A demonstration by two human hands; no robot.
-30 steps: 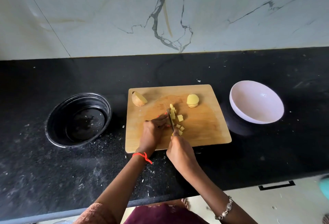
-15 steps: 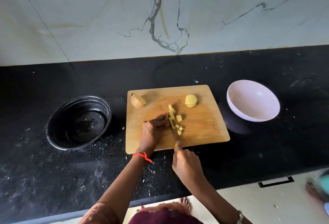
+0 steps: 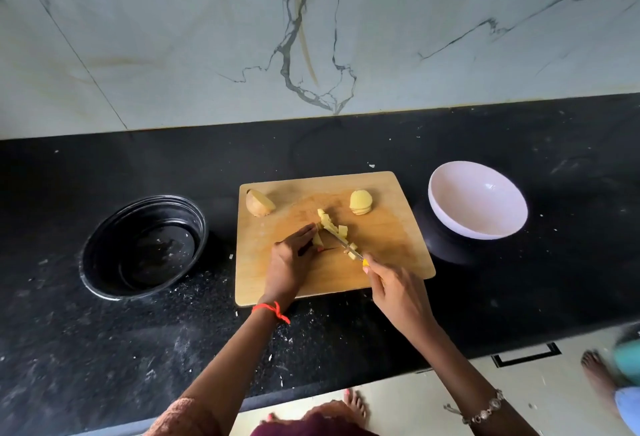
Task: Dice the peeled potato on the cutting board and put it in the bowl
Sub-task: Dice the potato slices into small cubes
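Against half a second ago, the right hand (image 3: 398, 292) sits further lower right, and the knife (image 3: 343, 245) its fingers grip now slants across the cut potato (image 3: 329, 224) at the centre of the cutting board (image 3: 391, 227), where the left hand (image 3: 289, 262) still pinches a strip. The tabletop (image 3: 104, 349) carries one board, one knife, two larger potato pieces at the board's top edge, a left chunk (image 3: 259, 203) and a right chunk (image 3: 361, 201), and two bowls: black bowl (image 3: 145, 248) left, white bowl (image 3: 485, 207) right.
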